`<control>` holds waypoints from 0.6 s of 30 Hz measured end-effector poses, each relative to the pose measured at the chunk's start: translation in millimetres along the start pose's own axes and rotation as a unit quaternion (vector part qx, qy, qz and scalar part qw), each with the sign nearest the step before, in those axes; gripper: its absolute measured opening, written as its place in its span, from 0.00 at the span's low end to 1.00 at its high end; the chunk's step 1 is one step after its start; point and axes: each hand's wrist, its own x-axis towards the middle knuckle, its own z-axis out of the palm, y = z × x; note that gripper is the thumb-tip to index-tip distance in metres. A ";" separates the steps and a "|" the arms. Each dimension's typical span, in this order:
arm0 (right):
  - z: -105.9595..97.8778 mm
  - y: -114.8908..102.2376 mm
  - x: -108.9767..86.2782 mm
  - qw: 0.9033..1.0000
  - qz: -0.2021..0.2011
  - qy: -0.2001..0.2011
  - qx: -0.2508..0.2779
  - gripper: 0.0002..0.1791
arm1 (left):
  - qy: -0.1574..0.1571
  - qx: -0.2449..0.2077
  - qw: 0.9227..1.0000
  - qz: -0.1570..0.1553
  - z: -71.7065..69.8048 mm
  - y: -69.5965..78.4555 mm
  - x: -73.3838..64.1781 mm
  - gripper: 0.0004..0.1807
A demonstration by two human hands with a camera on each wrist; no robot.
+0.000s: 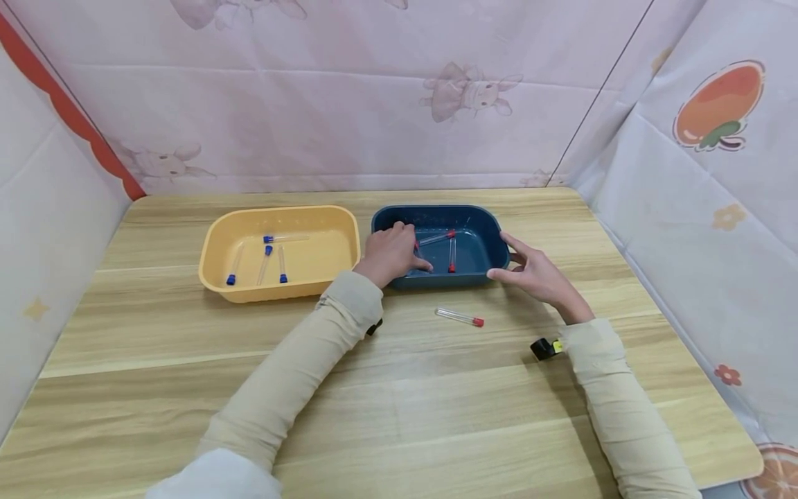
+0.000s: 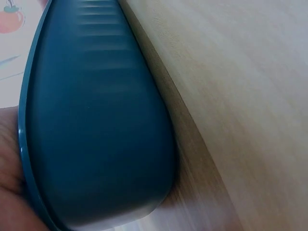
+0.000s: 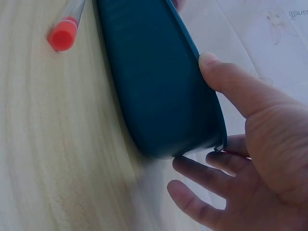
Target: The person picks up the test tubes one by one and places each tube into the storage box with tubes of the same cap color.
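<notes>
My left hand (image 1: 391,254) reaches over the left end of a dark blue plastic basin (image 1: 474,281). Its thumb and fingers are inside, around a red-capped test tube (image 1: 418,247) that is partly hidden; I cannot tell whether they pinch it. Two more red-capped tubes lie on the basin floor. At the right end, my right hand (image 1: 539,276) holds the basin by its rim. In the right wrist view its thumb (image 3: 226,79) presses the rim, with fingers against the end wall. The left wrist view is mostly the basin's outer wall (image 2: 96,120).
A loose red-capped test tube (image 1: 459,317) lies on the wooden table (image 1: 399,416) in front of the blue basin. To the left stands a yellow basin (image 1: 280,291) with several blue-capped tubes inside. Patterned cloth walls (image 1: 349,125) enclose the table's back and sides.
</notes>
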 end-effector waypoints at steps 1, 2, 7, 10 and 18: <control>0.2 0.2 0.4 1.000 0.000 0.000 0.000 0.51 | 0.000 -0.002 1.000 0.002 0.1 -0.6 0.1 0.32; 0.3 0.5 0.9 1.000 -0.001 0.000 -0.001 0.51 | 0.000 -0.006 1.000 0.003 0.1 -1.3 0.4 0.33; 1.0 3.0 3.0 1.000 0.001 0.003 -0.006 0.50 | 0.000 -0.061 0.998 0.005 0.3 -6.1 4.3 0.41; 1.3 3.7 4.0 1.000 0.002 0.006 -0.009 0.50 | 0.020 -0.121 0.992 0.006 -0.6 -9.4 6.2 0.40; 1.9 4.6 7.0 1.000 0.002 0.009 -0.011 0.50 | 0.089 -0.253 0.963 0.019 -3.6 -15.7 7.5 0.31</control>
